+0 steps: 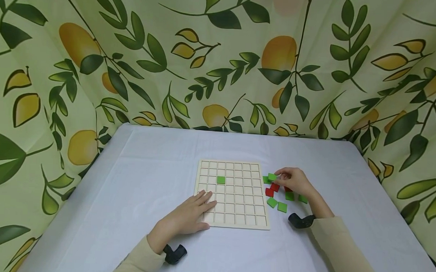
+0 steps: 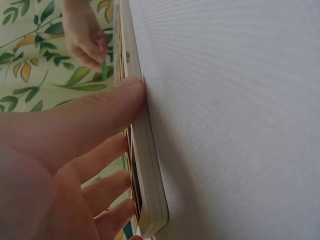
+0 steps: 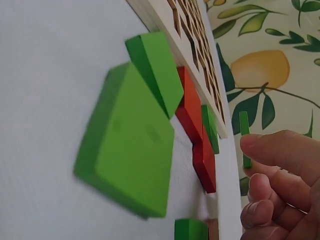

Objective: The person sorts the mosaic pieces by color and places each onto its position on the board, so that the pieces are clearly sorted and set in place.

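Observation:
A pale wooden grid board (image 1: 237, 197) lies on the white-covered table, with one green square tile (image 1: 221, 180) in a cell of its upper left part. My left hand (image 1: 190, 214) rests on the board's lower left corner, fingers spread over the cells and thumb at the near edge. In the left wrist view the thumb (image 2: 115, 102) touches the board's side. My right hand (image 1: 294, 180) is over the loose tiles right of the board. Between thumb and fingertips it pinches a green tile (image 3: 244, 137), raised above the table in the right wrist view.
Loose green tiles (image 1: 282, 207) and red tiles (image 1: 269, 192) lie scattered beside the board's right edge, several in all. Each wrist wears a black camera mount (image 1: 301, 220). A leaf-and-fruit patterned curtain (image 1: 221, 71) hangs behind the table (image 1: 159, 149).

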`<state>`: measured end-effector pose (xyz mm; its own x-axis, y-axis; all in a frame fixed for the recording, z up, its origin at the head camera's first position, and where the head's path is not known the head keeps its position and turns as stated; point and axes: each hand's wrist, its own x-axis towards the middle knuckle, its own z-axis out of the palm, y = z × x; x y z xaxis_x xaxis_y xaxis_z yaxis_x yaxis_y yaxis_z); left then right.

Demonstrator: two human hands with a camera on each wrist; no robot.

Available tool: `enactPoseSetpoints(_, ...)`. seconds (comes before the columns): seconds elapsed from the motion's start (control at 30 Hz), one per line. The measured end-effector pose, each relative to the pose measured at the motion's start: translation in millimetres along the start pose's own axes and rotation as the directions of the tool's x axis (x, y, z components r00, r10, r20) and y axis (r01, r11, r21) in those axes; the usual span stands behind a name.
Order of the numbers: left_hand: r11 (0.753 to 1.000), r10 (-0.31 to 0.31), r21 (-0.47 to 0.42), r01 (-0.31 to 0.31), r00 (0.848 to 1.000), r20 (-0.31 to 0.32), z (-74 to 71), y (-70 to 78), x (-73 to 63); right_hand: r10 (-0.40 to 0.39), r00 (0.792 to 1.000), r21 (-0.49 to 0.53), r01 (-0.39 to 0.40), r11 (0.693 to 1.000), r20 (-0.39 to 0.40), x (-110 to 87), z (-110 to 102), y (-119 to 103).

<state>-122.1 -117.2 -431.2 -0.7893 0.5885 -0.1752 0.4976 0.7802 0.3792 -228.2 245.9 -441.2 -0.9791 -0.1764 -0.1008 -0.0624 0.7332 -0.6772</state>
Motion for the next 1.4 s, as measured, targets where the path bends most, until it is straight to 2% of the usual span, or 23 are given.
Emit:
enactPoseSetpoints(0.53, 1.000, 0.014, 0.025, -0.014, 1.000, -0.006, -0.5, -0.5, -1.2, -0.053, 0.998, 0.085, 0.051, 0.995, 0.023, -5.2, 12.8, -16.8)
enactPoseSetpoints(0.77, 0.999, 0.022, 0.027, -0.021, 1.000, -0.008, -0.4, -1.4, -1.8, -0.100, 0.995, 0.092, 0.097, 0.991, 0.026, -6.6, 18.3, -22.7)
enactPoseSetpoints(1.4, 1.000, 0.011, 0.010, -0.011, 1.000, 0.004, -2.6, 1.1, -1.4, -0.104, 0.993, 0.166, 0.094, 0.982, 0.056, -3.6, 39.5, -41.3)
